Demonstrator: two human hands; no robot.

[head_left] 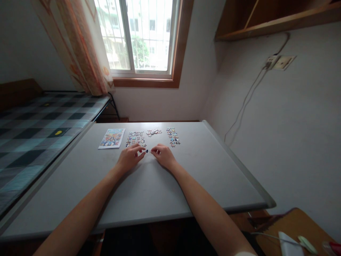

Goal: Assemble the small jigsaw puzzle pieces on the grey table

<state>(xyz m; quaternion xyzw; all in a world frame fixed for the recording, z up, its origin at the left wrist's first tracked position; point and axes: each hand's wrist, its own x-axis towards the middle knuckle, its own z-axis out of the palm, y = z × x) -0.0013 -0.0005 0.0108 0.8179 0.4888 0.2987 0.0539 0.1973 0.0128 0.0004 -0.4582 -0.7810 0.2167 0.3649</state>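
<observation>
Over the white table, my left hand [130, 156] is closed in a pinch at a small jigsaw piece [147, 151] that looks dark with a pale part beside it. My right hand [163, 155] pinches at the pale side, its fingertips close to the left ones. Whether this is one piece or two joined is too small to tell. Just beyond my left hand lie rows of loose jigsaw pieces [136, 137]. A heap of pieces [153, 132] sits farther back in the middle, and another group of pieces [173, 136] lies beyond my right hand.
A printed picture sheet [112, 138] lies flat at the table's left. The white table [213, 170] has raised side edges. Left of it stands a bed with a checked cover [53, 117]. A wooden stool [301, 224] with a white object and cable is at lower right.
</observation>
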